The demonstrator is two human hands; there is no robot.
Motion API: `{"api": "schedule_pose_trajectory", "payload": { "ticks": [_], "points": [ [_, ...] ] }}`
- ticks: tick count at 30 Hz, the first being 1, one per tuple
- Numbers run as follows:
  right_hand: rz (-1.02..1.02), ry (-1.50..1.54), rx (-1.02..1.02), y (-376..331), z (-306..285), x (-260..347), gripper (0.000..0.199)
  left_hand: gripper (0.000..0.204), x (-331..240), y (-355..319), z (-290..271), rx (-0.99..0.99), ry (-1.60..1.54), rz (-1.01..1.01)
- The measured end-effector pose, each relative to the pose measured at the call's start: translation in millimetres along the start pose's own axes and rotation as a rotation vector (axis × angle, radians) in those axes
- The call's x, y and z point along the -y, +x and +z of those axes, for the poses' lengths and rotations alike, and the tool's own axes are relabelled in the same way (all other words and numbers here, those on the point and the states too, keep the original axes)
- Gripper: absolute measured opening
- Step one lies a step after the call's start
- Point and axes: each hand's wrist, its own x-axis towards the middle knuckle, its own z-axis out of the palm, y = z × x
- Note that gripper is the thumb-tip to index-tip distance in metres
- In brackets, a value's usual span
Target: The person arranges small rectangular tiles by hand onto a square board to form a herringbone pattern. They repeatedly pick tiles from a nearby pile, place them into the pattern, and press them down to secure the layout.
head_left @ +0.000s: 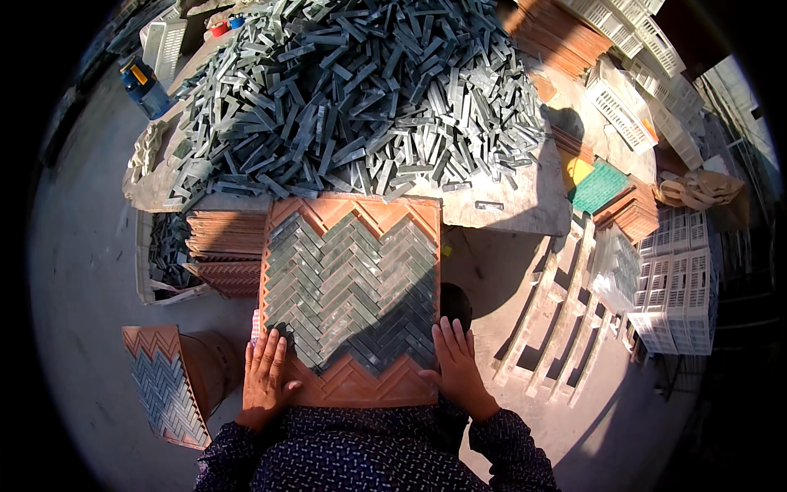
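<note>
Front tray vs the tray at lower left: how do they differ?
Contact: the front tray has the left hand and right hand at its lower side edges; no hand touches the left tray.
Pose: the front tray sits nearly square in view; the left tray is turned askew.
Colour: the front tray's strips look dark green, the left tray's blue-grey; lighting may contribute.
Shared: orange-brown base, strips in a zigzag pattern.

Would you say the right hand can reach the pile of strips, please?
Likely yes: the right hand, open against the tray, seems to have a clear way forward to the pile of strips.
</note>
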Motion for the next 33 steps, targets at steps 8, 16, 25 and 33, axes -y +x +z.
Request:
{"api": "schedule_pose_trajectory", "payload": {
  "ticks": [8, 16, 25, 33],
  "points": [
    [-0.024, 0.018, -0.015, -4, -6, 9, 0.081, 0.091, 5, -26, 1, 0.05, -0.026, -0.007],
    [-0.234, -0.1, -0.236, 125, -32, 10, 0.072, 0.095, 11, -29, 4, 0.091, -0.01, -0.01],
    [-0.31, -0.235, -0.125, 170, -11, 3, 0.072, 0.09, 11, -36, 10, 0.093, -0.051, -0.023],
    [-0.294, -0.192, -0.05, 137, 5, 30, 0.083, 0.086, 11, -43, 7, 0.072, -0.167, -0.053]
  ]
}}
